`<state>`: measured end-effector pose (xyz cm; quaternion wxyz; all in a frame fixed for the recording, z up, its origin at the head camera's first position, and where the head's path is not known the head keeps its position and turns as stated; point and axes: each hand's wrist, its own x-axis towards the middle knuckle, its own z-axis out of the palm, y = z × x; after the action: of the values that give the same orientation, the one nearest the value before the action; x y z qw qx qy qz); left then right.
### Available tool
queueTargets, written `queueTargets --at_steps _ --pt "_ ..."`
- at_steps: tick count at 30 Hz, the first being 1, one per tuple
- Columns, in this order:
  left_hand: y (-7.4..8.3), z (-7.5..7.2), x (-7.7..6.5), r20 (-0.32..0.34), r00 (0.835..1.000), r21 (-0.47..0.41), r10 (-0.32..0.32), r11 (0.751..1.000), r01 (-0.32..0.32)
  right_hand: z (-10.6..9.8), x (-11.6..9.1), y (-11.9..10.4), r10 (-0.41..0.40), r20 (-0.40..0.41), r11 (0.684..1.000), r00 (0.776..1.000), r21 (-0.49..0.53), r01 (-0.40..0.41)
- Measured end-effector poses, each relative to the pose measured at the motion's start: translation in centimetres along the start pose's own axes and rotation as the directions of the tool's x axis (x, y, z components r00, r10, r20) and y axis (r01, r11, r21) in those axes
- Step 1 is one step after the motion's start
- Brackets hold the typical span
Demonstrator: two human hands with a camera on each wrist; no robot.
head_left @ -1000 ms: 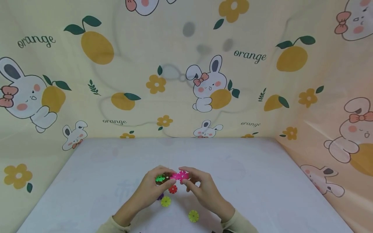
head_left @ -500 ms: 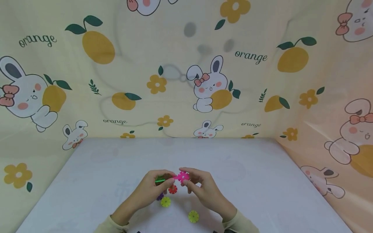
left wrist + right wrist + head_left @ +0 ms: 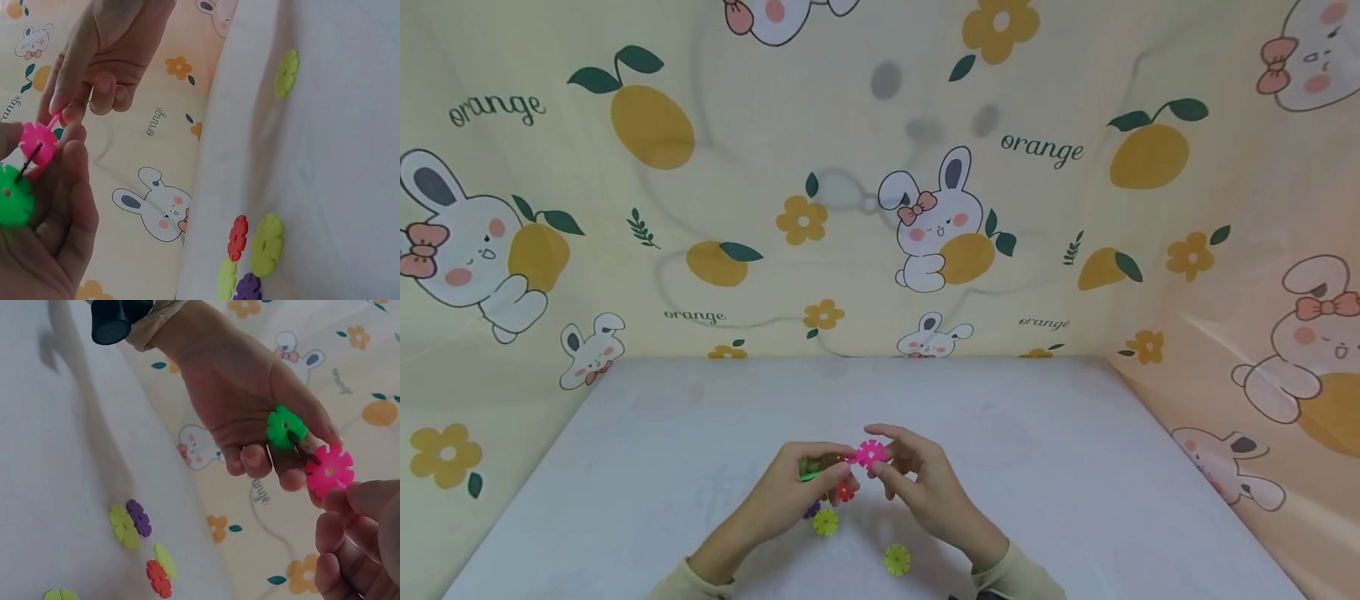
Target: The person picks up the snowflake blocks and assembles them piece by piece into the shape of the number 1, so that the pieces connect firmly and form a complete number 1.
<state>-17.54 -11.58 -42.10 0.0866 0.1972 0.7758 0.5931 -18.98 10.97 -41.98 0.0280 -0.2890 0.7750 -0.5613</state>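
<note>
The left hand (image 3: pixel 786 485) pinches one pink disc (image 3: pixel 39 144) between thumb and fingers; the right hand (image 3: pixel 936 490) pinches a second pink disc (image 3: pixel 864 455) with thumb and a fingertip, its forefinger stretched out above. The two discs join at the lower centre of the head view, held up off the table. A dark piece (image 3: pixel 304 447), seen edge-on, links the left hand's disc to a green disc (image 3: pixel 279 429) in front of the left palm.

Below the hands, a red disc (image 3: pixel 846 493) shows past the left fingertips, with a purple disc (image 3: pixel 812 509) and a yellow disc (image 3: pixel 821 527) just beside each other to its lower left. Another yellow disc (image 3: pixel 892 564) lies apart at bottom centre. The right wrist view adds a third yellow disc (image 3: pixel 165 559) by the red one.

Pale sleeves (image 3: pixel 1017 575) enter at the bottom edge. The white table (image 3: pixel 1045 475) fills the lower half, plain and matt with faint shading. Behind and at both sides hangs a cream cloth (image 3: pixel 745 92), printed with rabbits, fruit, flowers and "orange", with grey shadowy blotches at top centre.
</note>
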Motion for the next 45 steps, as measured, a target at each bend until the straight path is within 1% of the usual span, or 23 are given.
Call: queueTargets --at_steps 3,8,14,19,23,28,34,36,43,45 --pt "0.09 0.24 -0.02 -0.004 1.0 -0.023 -0.015 1.0 0.015 0.05 0.02 0.06 0.019 -0.011 1.0 1.0 0.02 -0.019" --pt "0.21 0.42 -0.03 -0.009 0.999 -0.035 -0.049 0.998 0.048 0.17 0.03 0.04 0.064 -0.004 0.997 0.998 0.045 -0.063" --pt "0.2 0.47 0.08 -0.002 0.997 -0.032 -0.073 0.997 0.073 0.33 0.05 0.09 0.065 0.018 0.996 0.998 0.059 -0.066" --pt "0.25 0.45 0.03 0.005 0.997 -0.03 -0.079 0.996 0.079 0.41 0.05 0.12 0.062 0.021 0.997 0.998 0.054 -0.063" --pt "0.19 0.41 -0.03 0.03 0.997 -0.045 -0.077 0.996 0.078 0.45 0.05 0.15 0.058 0.031 0.997 0.998 0.05 -0.059" --pt "0.02 0.44 0.03 0.057 0.996 -0.059 -0.067 0.996 0.07 0.61 0.01 0.27 0.055 0.054 0.996 0.997 0.073 -0.059" --pt "-0.31 0.6 0.15 0.053 0.998 -0.049 -0.043 0.998 0.046 0.79 -0.09 0.5 0.051 0.054 0.996 0.997 0.073 -0.055" --pt "-0.37 0.62 0.16 0.051 0.998 -0.041 -0.041 0.998 0.043 0.77 -0.1 0.48 0.061 0.048 0.995 0.997 0.072 -0.064" --pt "0.0 0.48 0.09 0.03 0.995 -0.026 -0.098 0.995 0.099 0.4 -0.02 0.26 0.079 0.038 0.993 0.996 0.087 -0.082" --pt "0.1 0.4 0.11 0.026 0.994 -0.027 -0.103 0.994 0.103 0.27 0.01 0.27 0.082 0.044 0.993 0.996 0.083 -0.085"
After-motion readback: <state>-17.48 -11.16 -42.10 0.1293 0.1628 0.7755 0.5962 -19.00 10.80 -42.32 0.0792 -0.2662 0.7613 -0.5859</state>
